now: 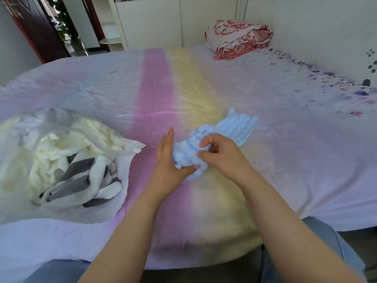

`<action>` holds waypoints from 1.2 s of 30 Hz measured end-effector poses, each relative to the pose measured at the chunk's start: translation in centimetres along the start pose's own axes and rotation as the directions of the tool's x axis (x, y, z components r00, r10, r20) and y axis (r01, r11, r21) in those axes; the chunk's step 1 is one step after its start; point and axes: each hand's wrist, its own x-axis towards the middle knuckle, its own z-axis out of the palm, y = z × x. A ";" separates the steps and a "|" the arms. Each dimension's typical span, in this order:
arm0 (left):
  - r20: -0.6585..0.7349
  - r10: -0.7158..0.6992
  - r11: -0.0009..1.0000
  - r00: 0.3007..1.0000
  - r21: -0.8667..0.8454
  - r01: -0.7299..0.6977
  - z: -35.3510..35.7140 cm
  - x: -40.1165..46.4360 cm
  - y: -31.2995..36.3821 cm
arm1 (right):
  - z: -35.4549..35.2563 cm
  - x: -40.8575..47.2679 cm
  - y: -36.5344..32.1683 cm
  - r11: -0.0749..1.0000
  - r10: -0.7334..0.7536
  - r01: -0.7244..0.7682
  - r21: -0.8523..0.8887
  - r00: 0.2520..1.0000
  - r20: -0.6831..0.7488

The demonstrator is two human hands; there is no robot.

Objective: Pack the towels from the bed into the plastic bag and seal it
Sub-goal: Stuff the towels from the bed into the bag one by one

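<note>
Plastic bag (30,139), left: part-filled, unsealed. Blue towel (230,129), centre: unpacked, pinched by right hand (220,154); left hand (169,162) flat against it.

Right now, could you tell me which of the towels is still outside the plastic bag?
The light blue towel, gathered between the left hand and right hand on the bed. The cream and grey-striped towels already lie inside the plastic bag.
</note>
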 end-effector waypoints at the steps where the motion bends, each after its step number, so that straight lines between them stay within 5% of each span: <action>1: 0.045 -0.032 0.994 0.998 -0.107 0.037 -0.8 -0.4 0.3 | 0.3 -1.0 -1.1 0.996 -0.029 0.022 0.088 0.997 0.071; 5: 0.066 -0.068 0.997 0.995 -0.023 0.070 -3.3 -2.9 2.1 | 0.6 -2.7 -3.1 0.947 -0.048 -0.041 0.318 0.963 0.267; 9: 0.078 0.051 0.970 0.996 -0.242 -0.031 -6.4 -5.2 4.0 | 1.5 -1.2 -1.6 0.986 -0.133 0.123 -0.109 0.988 -0.082; 15: -0.108 0.109 0.903 0.988 -0.404 -0.143 -9.9 -5.4 5.5 | 4.8 -1.0 2.1 0.925 0.256 -0.198 -0.324 0.955 0.149; 18: -0.365 0.126 0.931 0.923 -0.279 -0.237 -10.7 -5.7 5.1 | 6.2 -3.5 0.9 0.966 0.255 -0.257 -0.008 0.956 0.143; 20: -0.420 0.099 0.978 0.902 -0.128 -0.167 -9.9 -6.1 4.0 | 7.2 -4.8 -0.6 0.904 0.276 -0.351 0.245 0.915 0.293; 22: -0.379 0.152 0.987 0.913 0.106 -0.120 -8.7 -6.9 2.5 | 8.6 -5.4 -1.6 0.670 0.153 -0.468 0.576 0.846 0.510; 24: -0.228 0.167 0.965 0.959 0.238 -0.111 -7.9 -8.4 1.3 | 9.2 -5.8 -3.3 0.419 0.048 -0.557 0.717 0.802 0.595; 27: -0.038 0.105 0.973 0.994 0.210 -0.095 -9.0 -10.4 0.7 | 9.9 -5.5 -4.4 0.469 0.072 -0.436 0.768 0.886 0.459; 29: -0.068 0.187 0.964 0.980 0.206 -0.169 -10.7 -11.5 1.5 | 10.4 -5.0 -4.2 0.469 0.036 -0.348 0.812 0.926 0.376; 31: -0.343 0.363 0.903 0.866 0.361 -0.235 -12.2 -12.6 1.8 | 11.1 -4.6 -4.7 0.379 0.015 -0.302 0.875 0.947 0.321; 33: -0.658 0.447 0.849 0.606 0.526 -0.055 -13.4 -13.5 1.1 | 11.9 -4.3 -5.7 0.246 -0.046 -0.279 0.928 0.953 0.299; 34: -0.779 0.383 0.878 0.496 0.474 0.066 -14.1 -13.9 0.7 | 12.3 -4.2 -6.4 0.214 -0.093 -0.274 0.938 0.950 0.298; 36: -0.885 0.188 0.922 0.425 0.308 0.234 -15.7 -14.3 -0.4 | 14.0 -4.1 -7.8 0.155 -0.128 -0.272 0.950 0.948 0.292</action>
